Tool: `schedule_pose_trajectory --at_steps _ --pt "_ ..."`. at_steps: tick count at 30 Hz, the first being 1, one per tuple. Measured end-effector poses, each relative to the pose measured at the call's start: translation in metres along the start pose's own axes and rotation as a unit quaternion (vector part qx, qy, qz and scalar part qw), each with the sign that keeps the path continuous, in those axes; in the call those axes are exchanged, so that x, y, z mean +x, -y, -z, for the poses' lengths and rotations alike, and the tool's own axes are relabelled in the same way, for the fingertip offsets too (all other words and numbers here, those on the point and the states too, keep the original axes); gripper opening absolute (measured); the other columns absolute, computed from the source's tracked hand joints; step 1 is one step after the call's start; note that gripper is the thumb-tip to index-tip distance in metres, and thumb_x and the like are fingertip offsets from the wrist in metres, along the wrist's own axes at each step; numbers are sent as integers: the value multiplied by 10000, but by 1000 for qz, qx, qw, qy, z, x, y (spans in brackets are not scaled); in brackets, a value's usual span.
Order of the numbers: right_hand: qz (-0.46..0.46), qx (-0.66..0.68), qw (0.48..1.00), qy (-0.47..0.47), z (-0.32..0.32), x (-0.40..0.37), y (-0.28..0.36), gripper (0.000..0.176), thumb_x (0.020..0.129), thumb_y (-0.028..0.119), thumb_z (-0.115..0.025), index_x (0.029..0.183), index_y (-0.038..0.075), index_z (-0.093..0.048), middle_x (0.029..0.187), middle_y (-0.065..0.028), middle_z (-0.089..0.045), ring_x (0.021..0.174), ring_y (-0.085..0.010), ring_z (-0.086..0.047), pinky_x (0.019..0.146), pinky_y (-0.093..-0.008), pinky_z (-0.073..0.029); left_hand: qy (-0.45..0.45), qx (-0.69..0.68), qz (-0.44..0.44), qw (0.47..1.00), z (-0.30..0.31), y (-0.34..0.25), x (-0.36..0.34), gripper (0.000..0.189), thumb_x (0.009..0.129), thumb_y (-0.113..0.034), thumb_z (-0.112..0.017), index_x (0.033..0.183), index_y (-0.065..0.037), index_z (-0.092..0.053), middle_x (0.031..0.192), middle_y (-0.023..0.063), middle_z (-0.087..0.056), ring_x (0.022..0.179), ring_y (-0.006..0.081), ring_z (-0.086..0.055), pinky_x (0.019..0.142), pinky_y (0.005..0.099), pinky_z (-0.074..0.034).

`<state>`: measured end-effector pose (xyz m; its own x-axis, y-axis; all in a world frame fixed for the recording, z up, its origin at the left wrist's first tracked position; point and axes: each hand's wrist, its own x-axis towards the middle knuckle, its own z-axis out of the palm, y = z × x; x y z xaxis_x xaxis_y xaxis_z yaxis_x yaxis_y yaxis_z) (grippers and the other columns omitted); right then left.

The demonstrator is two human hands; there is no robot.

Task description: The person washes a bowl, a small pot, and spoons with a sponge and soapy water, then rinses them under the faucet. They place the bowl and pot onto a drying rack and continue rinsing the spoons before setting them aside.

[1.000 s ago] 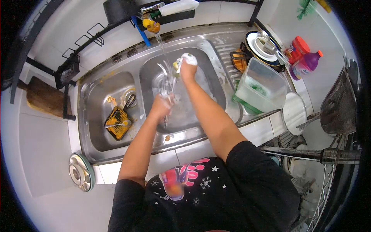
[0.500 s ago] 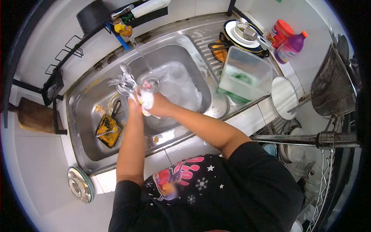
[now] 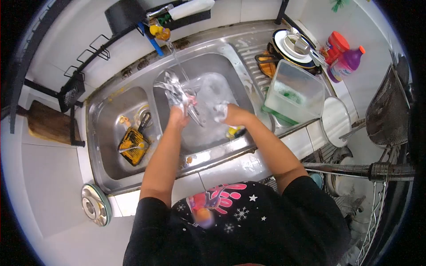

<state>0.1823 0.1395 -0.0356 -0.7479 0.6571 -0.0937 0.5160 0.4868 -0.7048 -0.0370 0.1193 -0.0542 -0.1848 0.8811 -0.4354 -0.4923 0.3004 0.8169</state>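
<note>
My left hand (image 3: 181,111) is closed round a bunch of soapy metal cutlery (image 3: 174,88), forks and spoons, held over the left side of the right basin (image 3: 248,99). To its right, my right hand (image 3: 228,114) is covered in foam above the soapy water (image 3: 213,95); its fingers are partly hidden by suds. A yellow and dark object (image 3: 235,131) lies just below my right hand. Water runs from the tap (image 3: 160,33) into the basin, close to the cutlery.
The left basin holds a yellow-stained black pan (image 3: 134,144) with a spoon. On the drainboard at right are stacked plates (image 3: 284,43), a clear plastic tub (image 3: 295,95) and a purple bottle (image 3: 346,64). A round lid (image 3: 333,122) leans beside it.
My hands have moved apart: the right one has gone right, away from the cutlery. The left still holds the bunch. The yellow and dark object now shows, and the whole view has shifted slightly.
</note>
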Motion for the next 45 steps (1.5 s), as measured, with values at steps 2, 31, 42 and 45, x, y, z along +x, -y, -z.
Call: schedule_pose_trajectory --at_steps 2,31,42,45 --pt "-52 88 995 -12 -2 26 8 432 771 267 -565 1145 66 -483 991 -154 -580 916 -254 -553 778 -325 -435 73 -77 -9 994 2 6 20 170 795 -148 -560 943 -81 -513 824 58 -582 765 210 -569 664 378 -461" --pt "0 377 894 -240 -20 187 29 288 857 227 -423 1063 31 -468 823 -124 -579 700 -239 -571 608 -327 -449 78 -16 23 997 -16 -69 100 253 815 -294 -531 926 -85 -620 740 36 -581 531 134 -507 456 261 -424" --pt "-18 564 826 12 -21 137 -15 164 802 117 -536 939 82 -453 677 -15 -520 563 -120 -513 519 -249 -433 100 -33 12 994 -26 -53 67 510 769 -312 -613 1178 -84 -412 1049 139 -514 855 222 -539 605 320 -470" --pt "-43 588 808 -14 -28 129 -20 165 795 88 -536 937 73 -454 678 -19 -520 580 -127 -518 529 -253 -433 -148 -70 -129 978 -40 -72 51 782 744 -212 -663 1327 -130 -148 1286 171 -292 1191 261 -295 952 368 -284"
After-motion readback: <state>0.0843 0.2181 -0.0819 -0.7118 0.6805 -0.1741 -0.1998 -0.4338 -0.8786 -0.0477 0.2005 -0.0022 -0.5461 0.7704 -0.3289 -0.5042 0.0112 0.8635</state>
